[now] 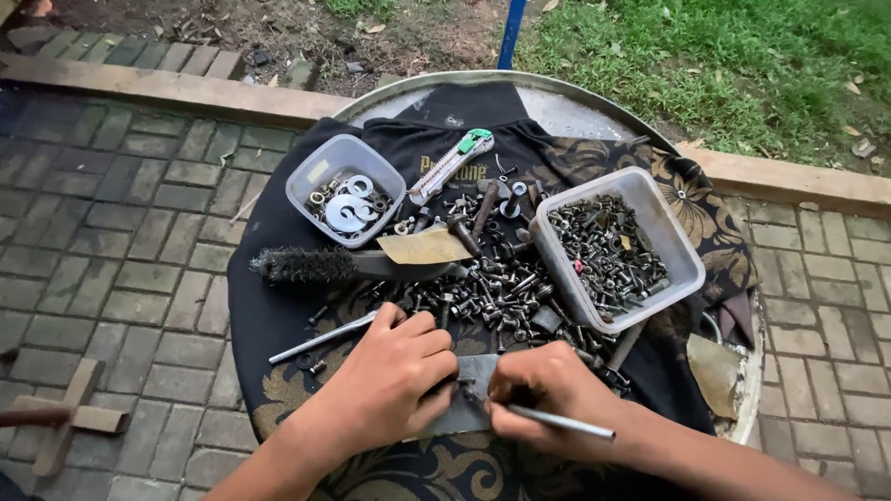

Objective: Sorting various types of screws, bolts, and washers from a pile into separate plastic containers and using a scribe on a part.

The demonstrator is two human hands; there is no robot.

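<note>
From the head view we see our left hand (394,371) pressed down on a small grey metal plate (473,390), fingers curled over its left edge, so that grip is closed on the plate. Our right hand (548,394) meets it from the other side, its grip closed around a thin metal rod (561,422) that sticks out to the right past the wrist; the fingertips also touch the plate. The plate lies between the two hands on the dark patterned cloth (269,315) covering the round worktop (575,111). Just beyond the grips sits a loose heap of bolts (492,292), and to its right a clear tub (673,250) full of more screws. Farther out to the left stands a smaller tub (311,176) holding washers, with a wire brush (306,264) lying nearer us. A long pin (320,339) rests just left of the left hand. A green-tipped cutter (455,162) lies at the far side.
</note>
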